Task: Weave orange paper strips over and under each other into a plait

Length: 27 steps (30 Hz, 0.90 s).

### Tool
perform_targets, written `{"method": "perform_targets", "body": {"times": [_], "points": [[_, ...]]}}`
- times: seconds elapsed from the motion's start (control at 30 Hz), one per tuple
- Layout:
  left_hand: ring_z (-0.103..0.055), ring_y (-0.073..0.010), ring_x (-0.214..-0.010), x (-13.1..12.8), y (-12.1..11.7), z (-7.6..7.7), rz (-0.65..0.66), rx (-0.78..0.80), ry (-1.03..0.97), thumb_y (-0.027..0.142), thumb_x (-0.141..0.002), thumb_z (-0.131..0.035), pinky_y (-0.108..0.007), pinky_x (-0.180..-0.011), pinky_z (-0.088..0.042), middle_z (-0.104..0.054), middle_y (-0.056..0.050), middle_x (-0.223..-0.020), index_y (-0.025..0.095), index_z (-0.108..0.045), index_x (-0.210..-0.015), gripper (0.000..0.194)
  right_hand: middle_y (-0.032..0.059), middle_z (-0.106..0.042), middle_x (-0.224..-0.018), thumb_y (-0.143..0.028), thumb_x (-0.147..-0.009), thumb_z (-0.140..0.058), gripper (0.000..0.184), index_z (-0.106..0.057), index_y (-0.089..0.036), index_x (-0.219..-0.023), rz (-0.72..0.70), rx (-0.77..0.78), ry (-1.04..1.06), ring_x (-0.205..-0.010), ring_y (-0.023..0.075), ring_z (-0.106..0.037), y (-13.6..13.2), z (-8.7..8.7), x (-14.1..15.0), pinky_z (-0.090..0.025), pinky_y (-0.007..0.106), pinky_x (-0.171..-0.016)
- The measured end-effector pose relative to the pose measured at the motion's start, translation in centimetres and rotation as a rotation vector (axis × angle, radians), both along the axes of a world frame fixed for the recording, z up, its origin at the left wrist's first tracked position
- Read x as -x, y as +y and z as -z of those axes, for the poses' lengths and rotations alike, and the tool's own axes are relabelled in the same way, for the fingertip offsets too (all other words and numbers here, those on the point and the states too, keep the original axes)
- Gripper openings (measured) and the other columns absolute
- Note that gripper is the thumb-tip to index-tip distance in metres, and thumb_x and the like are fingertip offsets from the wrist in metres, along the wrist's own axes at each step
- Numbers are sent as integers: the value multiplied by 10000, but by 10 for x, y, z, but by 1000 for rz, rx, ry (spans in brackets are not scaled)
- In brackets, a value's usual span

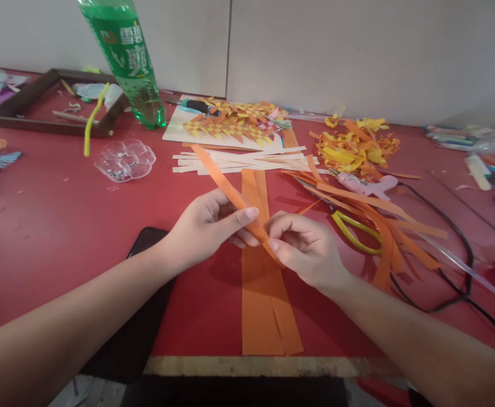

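Between my two hands runs a narrow orange paper strip (217, 175), slanting down from upper left to lower right. My left hand (213, 226) pinches it near the middle, thumb on top. At its lower end, my right hand (304, 243) grips the strip between thumb and fingers. Below the hands, wider orange paper strips (262, 305) lie lengthwise on the red table, partly overlapping. Just beyond them is a pile of cream paper strips (230, 161). Right of my right hand lie scissors with yellow handles (357, 232), partly under loose orange strips (389, 237).
A green bottle (130, 73) stands at the back, near a dark wooden frame (56, 127) and a clear flower-shaped dish (126, 161). Woven orange-yellow paper (230, 124), paper scraps (353, 147) and a pink glue gun (368, 183) with a black cord lie behind. A black phone-like slab (145, 305) is under my left forearm.
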<state>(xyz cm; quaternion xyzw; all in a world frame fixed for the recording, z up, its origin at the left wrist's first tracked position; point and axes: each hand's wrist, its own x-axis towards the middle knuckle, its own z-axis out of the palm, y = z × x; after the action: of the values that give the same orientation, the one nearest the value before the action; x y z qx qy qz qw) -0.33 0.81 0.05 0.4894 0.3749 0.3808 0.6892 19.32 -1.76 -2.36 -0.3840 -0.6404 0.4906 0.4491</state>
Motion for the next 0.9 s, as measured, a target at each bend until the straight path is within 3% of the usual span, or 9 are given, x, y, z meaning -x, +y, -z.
{"method": "perform_targets", "body": {"times": [0.43,0.5,0.53,0.57,0.67,0.73,0.8,0.9], "points": [[-598,-61,-494,3,8,-1,-538,-41,-151,306,-870,-702,-184,-528,-551,-604,52,-694,189,-556,-790,204,-40,-531,-638,-33,-764,-579,183,-592,-200,-692,58,18,92,-615,112,-467,0,3,-3,-351,272,-586],[-608,-72,-513,4,5,-2,-560,-80,-145,325,-868,-704,-191,-552,-559,-594,52,-666,194,-564,-798,204,-36,-526,-638,-37,-773,-572,184,-597,-204,-699,90,23,159,-637,123,-472,0,6,-4,-363,284,-615],[-610,-75,-517,3,3,-3,-517,-92,-123,339,-862,-710,-190,-548,-555,-603,49,-664,194,-570,-798,212,-32,-528,-642,-56,-789,-567,176,-602,-205,-702,110,36,201,-649,129,-479,1,7,-5,-368,289,-629],[-603,-77,-504,3,0,-5,-396,-77,-76,358,-853,-716,-185,-528,-543,-602,46,-635,184,-572,-769,241,-26,-537,-652,-87,-812,-563,167,-611,-206,-705,130,53,239,-660,133,-487,1,8,-5,-374,292,-640],[-625,-94,-528,1,-9,-9,203,61,100,337,-776,-787,-174,-515,-525,-641,21,-608,161,-600,-731,261,-4,-593,-707,-235,-897,-562,168,-682,-215,-780,144,114,259,-698,149,-528,1,8,-6,-395,300,-664],[-631,-101,-526,1,-13,-11,507,144,206,328,-725,-825,-165,-486,-501,-642,19,-592,159,-577,-674,305,0,-611,-717,-336,-918,-587,183,-720,-230,-853,110,154,176,-684,155,-538,0,6,-5,-399,301,-642],[-616,-95,-499,2,-14,-11,655,174,274,341,-702,-838,-154,-457,-475,-620,29,-572,160,-579,-662,319,-10,-587,-668,-387,-907,-622,194,-731,-235,-856,97,172,64,-626,148,-510,-1,2,-3,-384,296,-597],[-611,-89,-508,3,-13,-9,653,169,269,380,-728,-815,-173,-482,-508,-646,14,-656,164,-636,-817,295,-7,-587,-669,-366,-905,-623,228,-705,-216,-754,128,175,25,-614,143,-498,-2,-2,-3,-377,290,-575]]}}
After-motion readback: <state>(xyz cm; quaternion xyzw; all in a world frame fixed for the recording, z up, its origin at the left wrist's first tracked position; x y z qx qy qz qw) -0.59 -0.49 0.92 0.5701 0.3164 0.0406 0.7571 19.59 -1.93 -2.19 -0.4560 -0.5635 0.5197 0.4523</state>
